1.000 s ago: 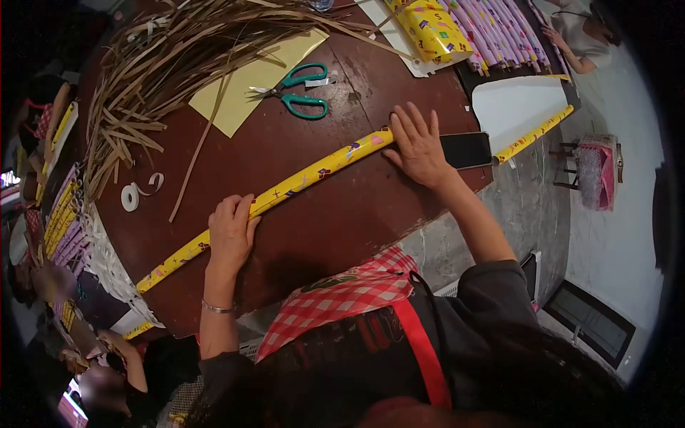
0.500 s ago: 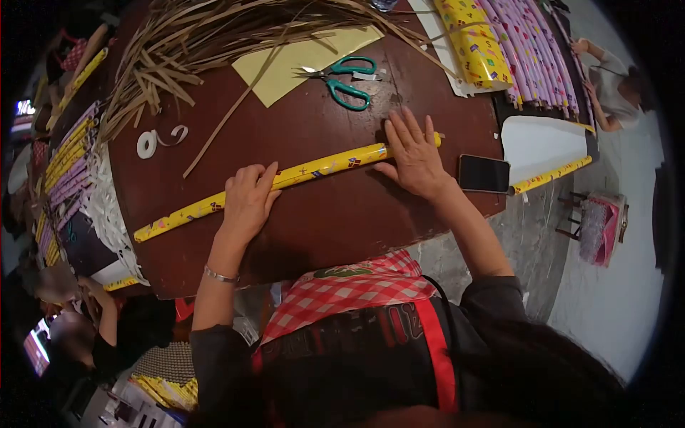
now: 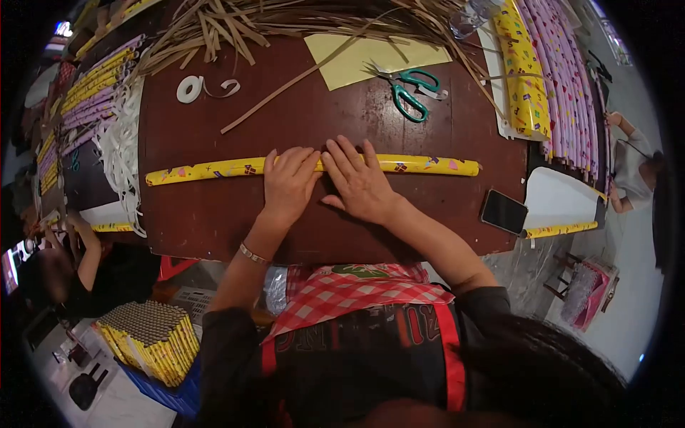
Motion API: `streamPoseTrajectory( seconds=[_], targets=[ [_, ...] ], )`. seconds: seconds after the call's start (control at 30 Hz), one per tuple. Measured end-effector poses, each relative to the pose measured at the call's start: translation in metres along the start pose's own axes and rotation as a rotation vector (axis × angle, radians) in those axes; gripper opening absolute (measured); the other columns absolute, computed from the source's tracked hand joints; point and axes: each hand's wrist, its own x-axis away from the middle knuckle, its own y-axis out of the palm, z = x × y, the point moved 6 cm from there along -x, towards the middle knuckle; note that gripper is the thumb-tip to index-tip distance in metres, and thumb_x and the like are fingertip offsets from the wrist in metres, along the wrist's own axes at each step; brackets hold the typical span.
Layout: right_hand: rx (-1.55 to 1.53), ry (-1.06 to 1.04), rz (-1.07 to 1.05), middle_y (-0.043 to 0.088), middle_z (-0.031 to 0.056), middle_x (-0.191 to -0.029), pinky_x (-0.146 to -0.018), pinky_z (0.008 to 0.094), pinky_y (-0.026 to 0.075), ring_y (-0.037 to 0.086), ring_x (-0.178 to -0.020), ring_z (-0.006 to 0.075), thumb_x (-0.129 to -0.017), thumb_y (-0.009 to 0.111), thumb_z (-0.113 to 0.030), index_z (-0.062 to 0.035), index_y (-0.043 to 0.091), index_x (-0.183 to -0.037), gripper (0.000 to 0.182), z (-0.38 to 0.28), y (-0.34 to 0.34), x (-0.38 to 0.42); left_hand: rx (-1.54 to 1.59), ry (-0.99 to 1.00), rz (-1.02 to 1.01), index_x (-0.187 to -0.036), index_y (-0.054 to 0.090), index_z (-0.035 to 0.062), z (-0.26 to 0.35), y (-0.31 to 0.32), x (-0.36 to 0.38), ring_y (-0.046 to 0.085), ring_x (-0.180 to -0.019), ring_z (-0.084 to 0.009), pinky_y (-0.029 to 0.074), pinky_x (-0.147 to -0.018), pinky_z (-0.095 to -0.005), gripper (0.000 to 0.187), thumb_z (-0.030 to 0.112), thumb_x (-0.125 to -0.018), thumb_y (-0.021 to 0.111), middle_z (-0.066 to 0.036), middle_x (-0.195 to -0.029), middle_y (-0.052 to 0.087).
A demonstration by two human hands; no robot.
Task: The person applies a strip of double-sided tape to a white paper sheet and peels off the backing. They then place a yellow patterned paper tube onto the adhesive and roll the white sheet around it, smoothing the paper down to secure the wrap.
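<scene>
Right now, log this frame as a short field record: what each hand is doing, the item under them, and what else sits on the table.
left hand: flat, palm down, on the middle of the long yellow patterned paper tube
right hand: flat beside the left, fingers across the same tube
tube: lying lengthwise on the round dark brown wooden table
far side: green-handled scissors on a pale yellow paper sheet; white tape roll; tan strips
right edge: black phone

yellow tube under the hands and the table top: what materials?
Yellow tube: looks like rolled printed paper, slightly glossy, small coloured shapes on it; core unseen. Table top: probably wood, dark reddish-brown finish, worn with pale scuffs near the scissors.
</scene>
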Motion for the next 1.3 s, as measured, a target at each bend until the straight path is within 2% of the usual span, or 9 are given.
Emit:
streamPoseTrajectory(
  seconds=[0.03,0.17,0.33,0.5,0.7,1.0,1.17,1.2,1.3],
  targets=[
    [0.008,0.019,0.015,0.036,0.0195,-0.153,-0.112,0.0624,0.024,0.028,-0.144,0.0376,-0.088,0.062,-0.052,0.0006,0.044,-0.143,0.078,-0.003,-0.001,-0.003,-0.011,-0.015,0.008,-0.115,0.066,0.0099,0.000,0.001,0.001,0.058,-0.113,-0.0226,0.039,-0.099,-0.0489,0.039,0.017,-0.078,0.075,-0.002,-0.116,0.064],
    [-0.008,0.012,0.048,0.037,0.0186,-0.152,-0.111,0.0621,0.025,0.030,-0.143,0.0370,-0.083,0.070,-0.047,-0.0014,0.045,-0.143,0.079,-0.001,0.000,-0.003,-0.121,-0.038,-0.033,-0.127,0.062,0.0104,0.003,0.005,0.012,0.052,-0.126,-0.0233,0.031,-0.106,-0.0622,0.043,0.019,-0.086,0.068,-0.002,-0.131,0.060],
    [-0.005,0.013,0.042,0.036,0.0176,-0.153,-0.112,0.0630,0.024,0.029,-0.144,0.0369,-0.081,0.071,-0.048,-0.0012,0.045,-0.142,0.081,-0.002,0.002,-0.002,-0.271,-0.061,-0.051,-0.129,0.061,0.0120,-0.010,-0.009,0.027,0.050,-0.131,-0.0251,0.032,-0.098,-0.0712,0.042,0.018,-0.088,0.066,-0.002,-0.137,0.057],
    [-0.002,0.012,0.065,0.035,0.0169,-0.154,-0.112,0.0640,0.023,0.029,-0.144,0.0365,-0.079,0.073,-0.048,-0.0006,0.044,-0.142,0.084,-0.001,0.001,0.000,-0.273,-0.144,0.038,-0.120,0.067,0.0163,-0.049,-0.029,0.044,0.053,-0.126,-0.0243,0.032,-0.103,-0.0635,0.037,0.024,-0.084,0.073,-0.001,-0.130,0.061],
    [-0.006,0.031,0.014,0.034,0.0191,-0.154,-0.110,0.0665,0.023,0.026,-0.145,0.0384,-0.086,0.067,-0.049,-0.0016,0.043,-0.144,0.079,-0.006,0.000,-0.007,-0.187,-0.178,0.094,-0.112,0.070,0.0137,-0.061,-0.037,0.043,0.055,-0.122,-0.0234,0.034,-0.104,-0.0572,0.034,0.024,-0.080,0.076,0.000,-0.122,0.064],
    [-0.084,-0.121,0.005,0.041,0.0187,-0.148,-0.110,0.0607,0.029,0.036,-0.139,0.0377,-0.085,0.069,-0.042,-0.0007,0.046,-0.140,0.073,-0.033,-0.001,-0.039,-0.119,-0.143,0.098,-0.106,0.069,0.0113,-0.060,-0.044,0.038,0.058,-0.114,-0.0225,0.036,-0.098,-0.0503,0.034,0.020,-0.076,0.080,-0.001,-0.114,0.065],
    [-0.113,0.055,0.109,0.055,0.0153,-0.132,-0.103,0.0542,0.038,0.050,-0.123,0.0363,-0.077,0.078,-0.031,-0.0014,0.053,-0.130,0.066,0.024,-0.021,-0.009,-0.025,-0.137,0.099,-0.101,0.068,0.0102,-0.059,-0.051,0.028,0.059,-0.109,-0.0227,0.038,-0.095,-0.0455,0.031,0.020,-0.074,0.081,-0.001,-0.110,0.064],
    [-0.102,0.038,0.165,0.059,0.0137,-0.117,-0.095,0.0495,0.044,0.054,-0.110,0.0344,-0.076,0.079,-0.029,-0.0029,0.057,-0.126,0.061,0.032,-0.028,-0.006,0.004,-0.138,0.109,-0.097,0.068,0.0112,-0.057,-0.052,0.026,0.059,-0.105,-0.0219,0.039,-0.092,-0.0442,0.030,0.021,-0.073,0.081,0.000,-0.106,0.064],
    [-0.114,0.079,0.105,0.057,0.0106,-0.103,-0.088,0.0442,0.045,0.054,-0.100,0.0292,-0.075,0.079,-0.031,-0.0068,0.060,-0.123,0.056,0.037,-0.025,0.002,0.134,-0.067,0.056,-0.095,0.067,0.0116,-0.043,-0.045,0.011,0.059,-0.101,-0.0226,0.042,-0.087,-0.0407,0.029,0.022,-0.073,0.081,0.000,-0.102,0.063]
  ],
)
